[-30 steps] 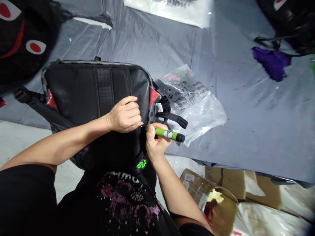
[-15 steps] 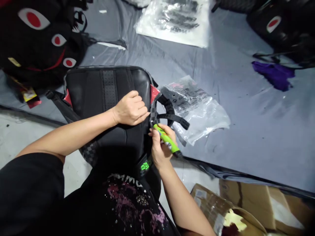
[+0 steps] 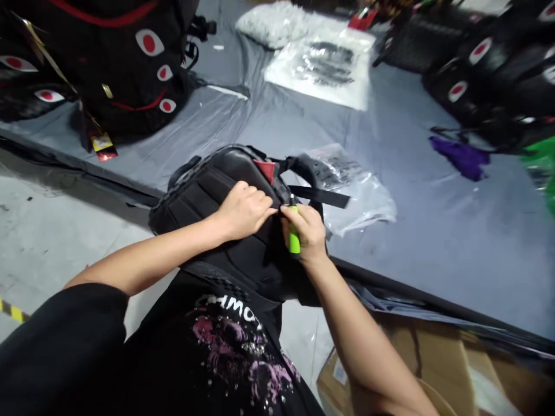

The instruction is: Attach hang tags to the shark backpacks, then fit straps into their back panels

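Observation:
A black backpack (image 3: 217,182) with a red corner patch leans tilted against the table's edge, its padded back facing up. My left hand (image 3: 246,211) is a closed fist at the pack's side edge, gripping its fabric. Just right of it, my right hand (image 3: 309,231) is closed around a bright green marker-shaped tube (image 3: 294,240) with a black collar and narrow tip. The tube stands nearly upright, tip away from me. Its exact kind does not show. The right fingertips meet the pack's edge close to the left thumb. A loose black strap (image 3: 323,196) sticks out beyond them.
A clear plastic bag (image 3: 368,199) lies on the grey-covered table (image 3: 433,242) behind the strap. Black bags with red eyes (image 3: 139,75) stand at the back left, others at the right near purple cloth (image 3: 462,157). Cardboard boxes (image 3: 433,352) sit below the table.
The backpack has turned and tipped, its right side swinging toward the table. My right hand has moved up and right, and the green tube has gone from slanted to nearly upright.

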A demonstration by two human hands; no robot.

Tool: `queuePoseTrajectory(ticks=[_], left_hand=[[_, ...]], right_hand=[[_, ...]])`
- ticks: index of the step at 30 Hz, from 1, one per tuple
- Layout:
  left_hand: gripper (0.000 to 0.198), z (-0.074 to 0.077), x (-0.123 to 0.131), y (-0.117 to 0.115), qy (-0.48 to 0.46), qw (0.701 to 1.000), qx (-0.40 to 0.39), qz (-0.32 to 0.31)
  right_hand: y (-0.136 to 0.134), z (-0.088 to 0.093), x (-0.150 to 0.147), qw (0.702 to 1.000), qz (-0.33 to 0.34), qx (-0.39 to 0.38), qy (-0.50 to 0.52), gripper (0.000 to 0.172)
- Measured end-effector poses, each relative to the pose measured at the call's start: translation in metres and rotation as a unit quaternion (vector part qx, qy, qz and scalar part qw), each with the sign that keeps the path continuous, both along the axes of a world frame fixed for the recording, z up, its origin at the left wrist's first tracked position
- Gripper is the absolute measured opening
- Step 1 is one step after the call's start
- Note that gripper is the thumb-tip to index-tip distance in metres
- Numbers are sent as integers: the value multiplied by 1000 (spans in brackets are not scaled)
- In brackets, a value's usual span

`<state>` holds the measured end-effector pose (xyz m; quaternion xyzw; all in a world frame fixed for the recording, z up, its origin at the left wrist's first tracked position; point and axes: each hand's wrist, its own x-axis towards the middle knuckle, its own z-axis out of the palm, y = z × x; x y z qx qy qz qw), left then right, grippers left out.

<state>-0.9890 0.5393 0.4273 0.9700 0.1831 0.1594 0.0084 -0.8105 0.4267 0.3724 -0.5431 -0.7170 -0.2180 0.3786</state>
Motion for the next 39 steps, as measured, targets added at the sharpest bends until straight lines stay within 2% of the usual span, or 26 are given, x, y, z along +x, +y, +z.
queuePoseTrajectory(ticks=[2, 5, 8, 11, 14, 17, 22, 26, 30, 33, 37, 39], left_hand=[[39, 2, -13, 23, -9, 1000, 14, 15], [37, 22, -22, 57, -63, 996, 36, 59], [71, 34, -6, 79, 2, 1000, -1, 10], [77, 27, 25, 93, 98, 994, -44, 3], [69, 12, 50, 103, 147, 987, -57, 19], [74, 2, 58, 107, 163, 985, -61, -1], [106, -1, 50, 95, 146, 987, 6, -66], [130, -4, 57, 86, 222, 972, 43, -54], [123, -6, 66, 86, 235, 970, 48, -36], [112, -5, 66, 86, 213, 975, 51, -40], [103, -2, 66, 86, 209, 976, 38, -43], [99, -2, 66, 87, 208, 977, 28, -42]], right_hand=[[6, -3, -2, 1000, -5, -10, 18, 29], [16, 3, -18, 999, 4, -1, 40, 32], [28, 7, -40, 999, -16, -10, 45, 29], [37, -1, -57, 994, -61, -25, 89, 23], [33, -16, -64, 988, -37, -38, 144, 20], [25, -25, -57, 985, -16, -64, 162, 22], [22, -26, -30, 973, 31, -92, 207, 33], [26, -25, -22, 952, 5, -113, 284, 36], [32, -17, -16, 925, -59, -168, 337, 27], [34, -3, -8, 929, -31, -206, 305, 17], [36, 18, 1, 921, 37, -292, 255, 27], [40, 24, 1, 913, 15, -317, 256, 32]])
